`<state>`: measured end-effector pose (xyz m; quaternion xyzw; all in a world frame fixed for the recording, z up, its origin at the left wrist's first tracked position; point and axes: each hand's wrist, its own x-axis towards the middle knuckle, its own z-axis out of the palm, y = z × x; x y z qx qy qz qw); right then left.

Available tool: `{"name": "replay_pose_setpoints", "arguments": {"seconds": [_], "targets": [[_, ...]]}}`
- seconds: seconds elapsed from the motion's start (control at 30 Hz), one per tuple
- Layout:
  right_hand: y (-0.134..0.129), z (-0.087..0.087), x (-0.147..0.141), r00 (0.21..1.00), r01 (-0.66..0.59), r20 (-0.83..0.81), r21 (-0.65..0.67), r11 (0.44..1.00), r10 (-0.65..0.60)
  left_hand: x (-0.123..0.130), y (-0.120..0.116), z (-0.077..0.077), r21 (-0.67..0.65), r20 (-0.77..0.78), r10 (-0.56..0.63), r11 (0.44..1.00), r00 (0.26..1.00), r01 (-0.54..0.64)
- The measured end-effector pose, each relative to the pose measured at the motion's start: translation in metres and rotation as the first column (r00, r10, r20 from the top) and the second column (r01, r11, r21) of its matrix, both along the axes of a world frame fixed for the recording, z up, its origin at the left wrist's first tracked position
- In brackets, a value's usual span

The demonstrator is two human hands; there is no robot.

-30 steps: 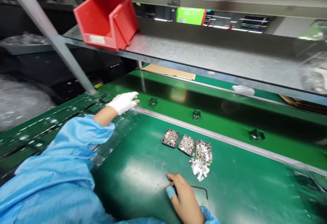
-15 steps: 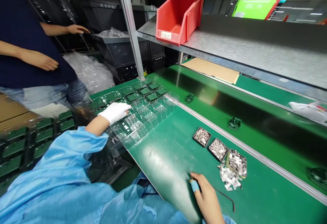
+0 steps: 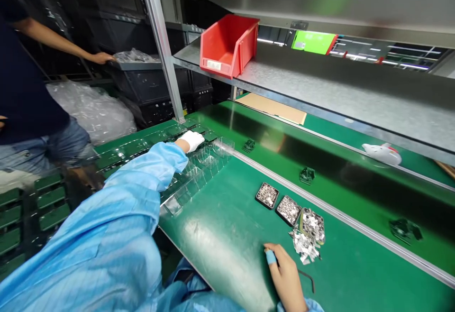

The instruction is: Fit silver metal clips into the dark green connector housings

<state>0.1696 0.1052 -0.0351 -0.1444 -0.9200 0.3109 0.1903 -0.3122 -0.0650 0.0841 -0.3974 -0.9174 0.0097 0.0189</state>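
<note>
My left hand (image 3: 192, 141), in a white glove, reaches over a clear plastic tray (image 3: 174, 205) with many pockets, some holding green circuit boards. Its fingers are bent down and drawn together at the tray's far part; the fingertips and anything in them are hidden. Low on the green table rests my right hand (image 3: 286, 274), bare but for a blue wrap on one digit. Its fingers are curled, and a thin dark bent rod (image 3: 310, 279) sticks out behind them, seemingly held in the hand. Beyond it stand small boxes of silvery metal pieces (image 3: 267, 195), with loose pieces (image 3: 306, 247) spilled beside.
Several green boards (image 3: 307, 175) lie on the green strip past a metal rail (image 3: 320, 207). A red bin (image 3: 229, 46) sits on the shelf (image 3: 302, 75). At left another person (image 3: 28, 75) has a hand on a dark crate (image 3: 142, 84); more trayed boards (image 3: 53, 198) are near.
My left hand has moved forward and right across the tray. My right hand has stayed put. The view has shifted, and the other person's hand is now at the crate.
</note>
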Motion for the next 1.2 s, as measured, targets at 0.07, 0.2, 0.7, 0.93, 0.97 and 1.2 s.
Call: {"name": "replay_pose_setpoints", "arguments": {"seconds": [0.07, 0.2, 0.7, 0.93, 0.97, 1.2], "targets": [[0.003, -0.001, 0.001, 1.000, -0.015, -0.011, -0.007, 1.000, 0.015, 0.013, -0.011, 0.015, 0.095, -0.012, 0.078, 0.993, 0.997, -0.076], [0.003, -0.001, -0.001, 0.998, -0.061, -0.028, -0.046, 0.997, 0.060, 0.073, -0.043, 0.031, 0.281, 0.068, 0.196, 0.937, 0.978, -0.207], [-0.023, 0.042, -0.022, 0.997, -0.054, -0.066, -0.143, 0.988, 0.045, 0.298, 0.011, -0.065, 0.455, 0.724, -0.583, 0.805, 0.369, 0.381], [-0.015, 0.045, -0.022, 0.946, -0.291, 0.172, 0.071, 0.954, 0.276, 0.235, 0.100, -0.048, 0.231, 0.380, -0.399, 0.914, 0.834, 0.333], [-0.014, 0.043, -0.021, 0.948, -0.293, 0.150, 0.058, 0.954, 0.281, 0.233, 0.114, -0.050, 0.206, 0.344, -0.393, 0.918, 0.853, 0.339], [-0.010, 0.030, -0.014, 0.994, -0.107, -0.038, 0.007, 0.994, 0.107, 0.245, 0.152, -0.051, 0.025, 0.178, -0.478, 0.876, 0.860, 0.482]]}}
